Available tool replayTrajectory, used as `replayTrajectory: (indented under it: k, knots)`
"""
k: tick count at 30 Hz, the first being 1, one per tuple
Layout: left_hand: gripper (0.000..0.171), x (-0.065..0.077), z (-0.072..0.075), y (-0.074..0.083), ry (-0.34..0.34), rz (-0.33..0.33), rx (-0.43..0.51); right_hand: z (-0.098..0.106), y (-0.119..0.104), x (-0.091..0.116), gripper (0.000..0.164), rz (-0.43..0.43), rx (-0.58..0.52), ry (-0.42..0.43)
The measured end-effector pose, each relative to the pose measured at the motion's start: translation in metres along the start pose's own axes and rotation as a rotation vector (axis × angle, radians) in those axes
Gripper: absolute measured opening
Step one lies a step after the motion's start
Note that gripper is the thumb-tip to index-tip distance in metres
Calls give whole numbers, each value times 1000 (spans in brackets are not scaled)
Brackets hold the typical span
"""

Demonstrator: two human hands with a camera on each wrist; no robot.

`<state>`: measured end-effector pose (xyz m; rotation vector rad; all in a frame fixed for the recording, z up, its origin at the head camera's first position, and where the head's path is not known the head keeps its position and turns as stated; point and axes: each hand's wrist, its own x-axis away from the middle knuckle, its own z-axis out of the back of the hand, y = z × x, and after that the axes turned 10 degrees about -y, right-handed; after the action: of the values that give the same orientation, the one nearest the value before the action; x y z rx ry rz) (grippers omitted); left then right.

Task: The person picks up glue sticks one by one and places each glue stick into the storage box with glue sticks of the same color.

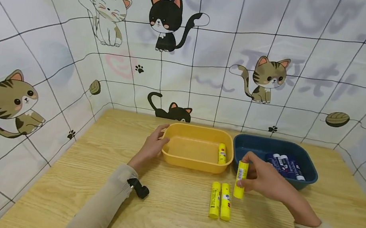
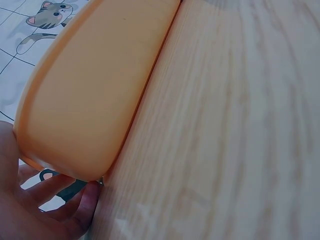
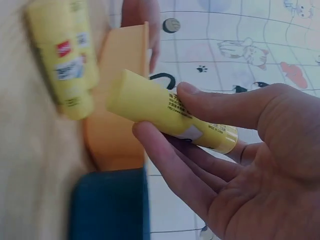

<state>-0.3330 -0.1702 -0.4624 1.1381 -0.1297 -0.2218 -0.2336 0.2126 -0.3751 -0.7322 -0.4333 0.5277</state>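
Note:
My right hand [image 1: 264, 178] pinches a yellow glue stick [image 1: 240, 180] between thumb and fingers, holding it upright in front of the blue basin [image 1: 242, 140]. In the right wrist view the same glue stick [image 3: 160, 107] shows small black print. At the left end of the yellow basin [image 1: 192, 164], my left hand [image 1: 153, 145] grips the rim, thumb over the edge and fingers along the outer wall. One yellow glue stick [image 1: 222, 154] leans inside that basin at its right end. Two more, a left one [image 1: 215, 200] and a right one [image 1: 225, 202], lie side by side on the table.
Several dark blue sticks with white ends [image 1: 285, 166] lie in the blue basin, which stands right beside the yellow one. Both basins are near the back of the wooden table [image 1: 166, 216], against a cat-patterned wall covering [image 1: 214, 54].

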Motion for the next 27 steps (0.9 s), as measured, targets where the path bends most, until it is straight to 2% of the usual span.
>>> replayTrajectory:
  k: [7, 15, 22, 27]
  knots:
    - [54, 0, 1, 0, 1, -2, 13, 21, -25, -15, 48, 39, -24, 49]
    - [54, -1, 0, 2, 0, -5, 2, 47, -48, -37, 43, 98, -51, 59]
    - [55, -1, 1, 2, -6, -15, -9, 66, -64, -65, 39, 71, 21, 91]
    - [55, 0, 1, 0, -9, -15, -2, 75, -64, -91, 39, 17, 28, 45]
